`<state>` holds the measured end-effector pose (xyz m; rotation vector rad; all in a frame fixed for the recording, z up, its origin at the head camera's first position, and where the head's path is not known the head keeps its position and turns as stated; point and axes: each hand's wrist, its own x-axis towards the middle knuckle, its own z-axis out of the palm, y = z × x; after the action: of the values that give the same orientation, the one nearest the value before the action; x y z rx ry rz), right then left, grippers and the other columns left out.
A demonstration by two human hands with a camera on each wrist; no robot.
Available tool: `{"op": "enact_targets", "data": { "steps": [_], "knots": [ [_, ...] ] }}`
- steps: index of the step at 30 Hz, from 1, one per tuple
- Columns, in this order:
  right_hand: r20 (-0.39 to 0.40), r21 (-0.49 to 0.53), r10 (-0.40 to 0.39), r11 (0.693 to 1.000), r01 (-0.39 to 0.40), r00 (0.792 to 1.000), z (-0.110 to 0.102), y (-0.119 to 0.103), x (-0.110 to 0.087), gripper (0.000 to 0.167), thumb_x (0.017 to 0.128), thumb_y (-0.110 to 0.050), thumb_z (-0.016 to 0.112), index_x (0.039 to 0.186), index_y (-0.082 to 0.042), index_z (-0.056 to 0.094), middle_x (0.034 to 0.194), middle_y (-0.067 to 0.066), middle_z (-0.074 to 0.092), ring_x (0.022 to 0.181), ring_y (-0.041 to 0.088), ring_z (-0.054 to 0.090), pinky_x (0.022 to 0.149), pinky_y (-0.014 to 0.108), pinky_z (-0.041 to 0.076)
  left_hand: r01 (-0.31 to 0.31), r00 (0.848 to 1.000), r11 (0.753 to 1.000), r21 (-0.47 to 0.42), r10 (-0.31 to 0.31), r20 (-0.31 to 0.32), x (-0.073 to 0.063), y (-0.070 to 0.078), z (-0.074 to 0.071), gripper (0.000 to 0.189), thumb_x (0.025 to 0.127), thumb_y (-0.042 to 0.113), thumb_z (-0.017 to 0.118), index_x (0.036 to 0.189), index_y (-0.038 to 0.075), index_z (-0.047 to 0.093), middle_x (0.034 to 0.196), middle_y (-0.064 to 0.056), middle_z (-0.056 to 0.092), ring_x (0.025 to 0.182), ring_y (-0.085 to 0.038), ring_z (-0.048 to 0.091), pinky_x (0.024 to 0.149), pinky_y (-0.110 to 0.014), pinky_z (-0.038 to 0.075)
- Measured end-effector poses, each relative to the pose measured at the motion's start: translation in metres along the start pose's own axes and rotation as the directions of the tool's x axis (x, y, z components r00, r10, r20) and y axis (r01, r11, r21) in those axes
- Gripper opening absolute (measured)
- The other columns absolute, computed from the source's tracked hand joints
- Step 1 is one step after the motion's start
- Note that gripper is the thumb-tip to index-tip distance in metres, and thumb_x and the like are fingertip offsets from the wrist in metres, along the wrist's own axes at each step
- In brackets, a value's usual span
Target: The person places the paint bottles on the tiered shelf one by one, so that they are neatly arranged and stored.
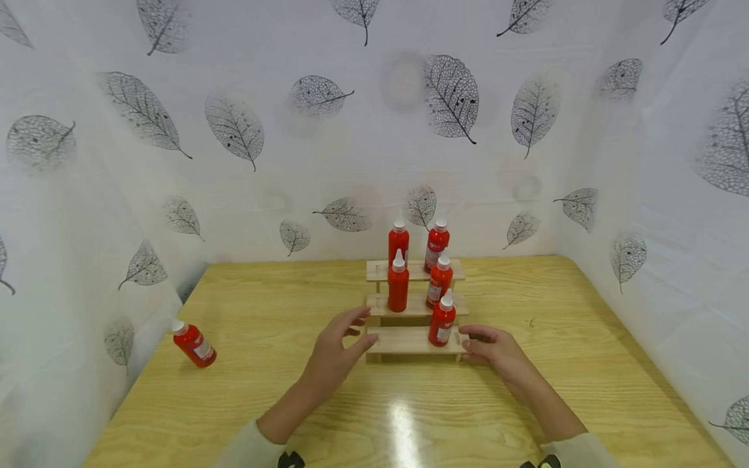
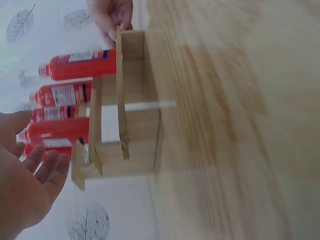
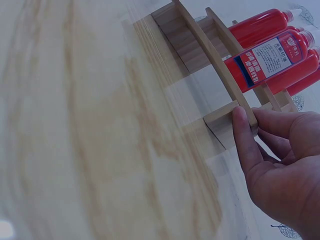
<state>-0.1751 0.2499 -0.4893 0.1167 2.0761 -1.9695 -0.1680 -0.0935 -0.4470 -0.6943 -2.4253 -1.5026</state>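
A three-step wooden rack (image 1: 404, 338) stands on the table and bears several red squeeze bottles with white nozzle caps. Two are on the top step, two on the middle step, and one labelled bottle (image 1: 442, 323) is at the right of the lowest step. My right hand (image 1: 497, 354) pinches the right end of the lowest step between thumb and fingers, plain in the right wrist view beside the bottle (image 3: 272, 57). By the rack's left end my left hand (image 1: 336, 351) hovers with fingers spread; in the left wrist view this hand (image 2: 25, 185) holds nothing.
Another red bottle (image 1: 195, 345) stands apart near the left edge of the wood-grain table (image 1: 263, 299). White sheeting (image 1: 363, 149) with a dark leaf print encloses the table at the back and both sides.
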Motion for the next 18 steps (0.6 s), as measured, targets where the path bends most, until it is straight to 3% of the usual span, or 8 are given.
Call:
{"op": "enact_targets", "data": {
  "steps": [4,9,13,18],
  "knots": [
    [0.002,0.004,0.004,1.0,-0.004,1.0,0.0,0.0,0.0,0.051,0.096,-0.014,0.067,0.141,0.006,0.051,0.146,0.025,0.046,0.106,0.024,0.069,0.093,0.034,0.059,0.027,0.997,1.0,0.002,-0.027,-0.072,-0.017,-0.01,-0.022,0.05,0.095,0.026,0.071,0.141,0.018,0.055,0.134,0.001,0.061,0.118,-0.022,0.06,0.096,-0.039,0.056],
    [0.003,0.004,0.003,1.0,-0.003,1.0,0.0,-0.001,-0.001,0.051,0.096,-0.013,0.066,0.141,0.006,0.051,0.146,0.025,0.045,0.105,0.025,0.069,0.093,0.034,0.059,0.141,0.978,0.99,0.012,-0.137,-0.16,-0.035,-0.021,-0.054,0.05,0.095,0.027,0.072,0.141,0.017,0.055,0.135,0.003,0.06,0.12,-0.023,0.059,0.098,-0.035,0.055],
    [0.004,0.001,0.001,1.0,-0.001,1.0,-0.001,-0.001,-0.001,0.051,0.097,-0.013,0.066,0.141,0.006,0.05,0.146,0.025,0.045,0.105,0.026,0.07,0.093,0.034,0.059,0.241,0.945,0.969,0.054,-0.222,-0.239,-0.048,-0.028,-0.082,0.05,0.097,0.029,0.069,0.142,0.018,0.054,0.136,0.003,0.059,0.12,-0.019,0.058,0.096,-0.022,0.053],
    [0.009,0.001,-0.003,1.0,0.003,1.0,-0.001,0.001,0.001,0.051,0.097,-0.013,0.065,0.141,0.006,0.05,0.146,0.025,0.045,0.105,0.025,0.069,0.093,0.035,0.059,0.307,0.896,0.944,0.12,-0.245,-0.37,-0.062,-0.036,-0.114,0.048,0.098,0.023,0.068,0.143,0.016,0.055,0.133,0.001,0.061,0.113,0.001,0.057,0.091,-0.008,0.048]
  ]
}}
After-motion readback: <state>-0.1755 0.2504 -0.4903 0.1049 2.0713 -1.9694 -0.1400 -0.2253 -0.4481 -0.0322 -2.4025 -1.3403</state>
